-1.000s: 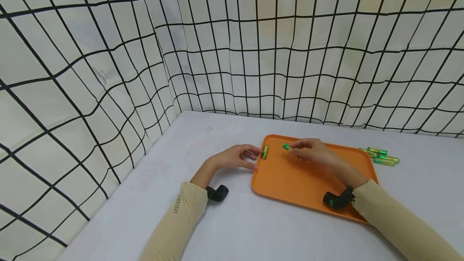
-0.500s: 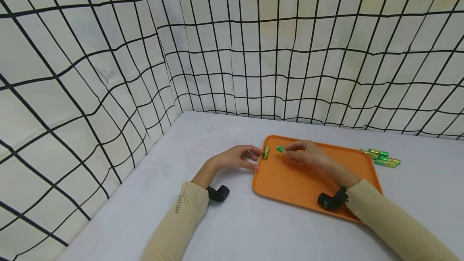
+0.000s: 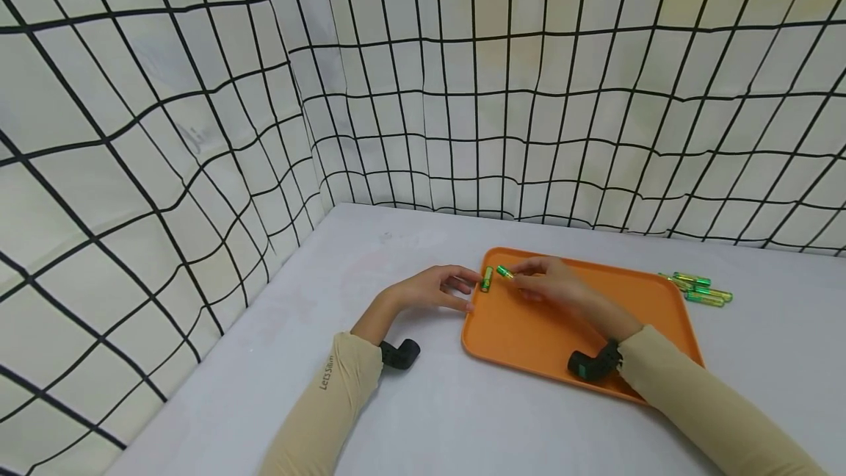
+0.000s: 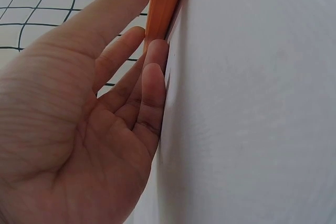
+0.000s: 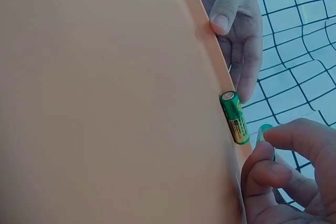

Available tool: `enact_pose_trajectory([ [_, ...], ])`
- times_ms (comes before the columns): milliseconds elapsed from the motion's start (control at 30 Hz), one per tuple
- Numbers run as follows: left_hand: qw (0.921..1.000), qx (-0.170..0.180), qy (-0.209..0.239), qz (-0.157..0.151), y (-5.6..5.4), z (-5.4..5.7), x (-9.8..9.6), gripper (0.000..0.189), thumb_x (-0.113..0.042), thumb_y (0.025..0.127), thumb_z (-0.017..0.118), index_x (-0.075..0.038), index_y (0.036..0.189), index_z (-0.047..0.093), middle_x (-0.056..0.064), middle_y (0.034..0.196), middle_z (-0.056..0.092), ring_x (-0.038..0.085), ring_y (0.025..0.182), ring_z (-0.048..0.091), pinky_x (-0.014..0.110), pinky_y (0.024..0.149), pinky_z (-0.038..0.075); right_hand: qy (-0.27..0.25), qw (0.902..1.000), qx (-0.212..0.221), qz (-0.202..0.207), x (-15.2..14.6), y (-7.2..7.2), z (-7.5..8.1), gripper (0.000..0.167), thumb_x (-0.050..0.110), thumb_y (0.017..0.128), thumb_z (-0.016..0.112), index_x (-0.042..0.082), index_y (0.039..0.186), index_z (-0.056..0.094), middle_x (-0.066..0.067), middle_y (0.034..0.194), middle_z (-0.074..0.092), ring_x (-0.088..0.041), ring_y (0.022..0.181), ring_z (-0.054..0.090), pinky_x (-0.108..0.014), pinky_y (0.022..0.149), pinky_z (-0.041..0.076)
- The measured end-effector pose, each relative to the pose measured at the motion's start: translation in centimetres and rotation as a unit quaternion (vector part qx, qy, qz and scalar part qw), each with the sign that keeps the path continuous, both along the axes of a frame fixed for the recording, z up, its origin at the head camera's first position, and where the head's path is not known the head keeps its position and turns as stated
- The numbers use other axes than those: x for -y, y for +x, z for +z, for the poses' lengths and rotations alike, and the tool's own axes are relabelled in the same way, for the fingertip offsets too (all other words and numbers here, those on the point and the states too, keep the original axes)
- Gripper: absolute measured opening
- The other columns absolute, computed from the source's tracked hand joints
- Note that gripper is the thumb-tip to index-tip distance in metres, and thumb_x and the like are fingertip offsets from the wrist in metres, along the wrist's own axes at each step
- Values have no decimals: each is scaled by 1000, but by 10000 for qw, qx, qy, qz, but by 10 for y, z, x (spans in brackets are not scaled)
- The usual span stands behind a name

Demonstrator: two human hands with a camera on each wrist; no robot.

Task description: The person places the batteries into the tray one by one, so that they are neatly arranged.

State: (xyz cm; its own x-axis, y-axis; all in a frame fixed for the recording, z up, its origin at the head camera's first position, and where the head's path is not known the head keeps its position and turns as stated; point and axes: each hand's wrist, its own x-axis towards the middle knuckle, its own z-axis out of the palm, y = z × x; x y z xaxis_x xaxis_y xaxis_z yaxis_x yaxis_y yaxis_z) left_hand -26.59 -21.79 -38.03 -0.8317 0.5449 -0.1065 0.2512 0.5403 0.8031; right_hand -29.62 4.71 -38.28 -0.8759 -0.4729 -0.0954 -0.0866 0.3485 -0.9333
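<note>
My right hand (image 3: 550, 284) pinches a green and gold battery (image 3: 505, 272) between thumb and fingertips, above the left part of an orange tray (image 3: 529, 347). A second battery (image 5: 234, 118) lies along the tray's left rim, just left of the held one. In the right wrist view the pinching fingers (image 5: 294, 137) cover most of the held battery. My left hand (image 3: 432, 288) is at the tray's left edge, its thumb (image 4: 123, 3) touching the rim and its other fingers loosely bent along the outside. Nothing is held in the left palm.
Several more green and gold batteries (image 3: 704, 291) lie in a loose pile on the white table (image 3: 410, 417), just right of the tray. A black net (image 3: 463, 116) over pale sheeting stands behind the table and on the left.
The right hand has moved left over the tray with its battery, closer to the battery at the left rim. My left hand stays at the tray's edge.
</note>
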Motion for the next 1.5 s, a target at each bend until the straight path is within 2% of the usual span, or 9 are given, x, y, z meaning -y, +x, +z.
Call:
enact_pose_trajectory([
  [333,10000,-38,22,-17,0,0,1,53,-17,88,74,-10,137,54,4,132,59,15,118,58,25,94,46,3,9998,-53,-208,9,-2,-2,35,15,92,68,-6,120,63,-5,89,61,-11,64,53,-22,56,44],
  [633,10000,-39,-19,-42,0,0,-1,53,-17,88,74,-11,137,55,3,131,60,14,117,58,25,93,45,-65,9995,-66,-316,14,-2,-4,36,12,92,68,-9,119,61,-6,89,62,-9,62,54,-21,54,44],
  [900,10000,37,-12,28,2,3,-1,54,-18,88,74,-11,138,54,3,131,59,14,117,57,26,95,45,-207,9993,-137,-290,16,-1,-6,34,9,90,68,-10,117,61,-9,93,63,-9,68,59,-22,61,51],
  [1200,10000,10,3,8,2,0,-2,54,-17,88,74,-11,138,54,3,130,60,14,117,57,25,93,45,-218,9995,-208,-66,13,0,-6,45,1,83,73,-12,123,57,-10,95,60,-11,67,55,-22,58,49],
  [1367,10000,-18,-3,-7,2,0,-2,54,-17,88,74,-10,138,54,4,130,60,14,117,57,25,93,45,-200,9997,-128,42,13,0,-5,48,2,84,73,-11,126,55,-10,96,61,-11,68,55,-22,58,49],
  [1500,10000,-23,-2,41,1,0,-1,54,-17,88,75,-11,137,54,3,130,60,14,116,57,25,94,46,-266,9995,-37,162,14,0,-4,59,2,85,72,-11,135,46,-9,96,60,-10,68,55,-21,58,48],
])
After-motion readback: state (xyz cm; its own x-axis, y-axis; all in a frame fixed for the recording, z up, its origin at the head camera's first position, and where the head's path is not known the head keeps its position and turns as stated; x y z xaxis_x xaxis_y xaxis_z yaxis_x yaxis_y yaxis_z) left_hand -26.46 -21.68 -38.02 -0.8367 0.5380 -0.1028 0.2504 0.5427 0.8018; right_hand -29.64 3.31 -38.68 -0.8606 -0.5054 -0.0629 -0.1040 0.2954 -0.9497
